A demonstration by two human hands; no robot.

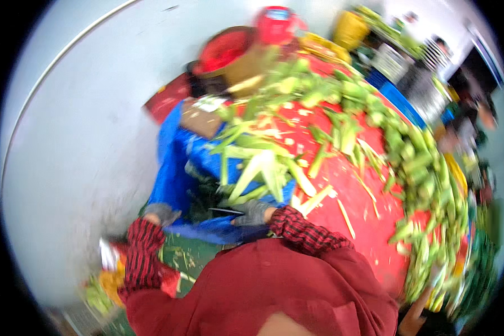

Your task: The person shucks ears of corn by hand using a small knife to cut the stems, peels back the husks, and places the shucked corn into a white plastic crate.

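Head | left hand [162, 213], right hand [253, 213] apart beside blue plastic [204, 231] | each grip: cannot tell

No lettering, numbers or signs readable. Pale blue-white label-like patch [278, 14] on bright red rounded container [270, 33] near wall [95, 112]: blurred, illegible.

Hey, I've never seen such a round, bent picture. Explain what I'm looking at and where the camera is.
There's no machine here: a person works with two hands. The camera sits on their head and looks down through a fisheye lens, which bends straight edges. The left hand and right hand, both looking grey-gloved, are at blue plastic; blur hides whether they grip it. Pale green leaves lie over part of it. Beside it, the red surface carries scraps and a long row of what looks like husked corn.
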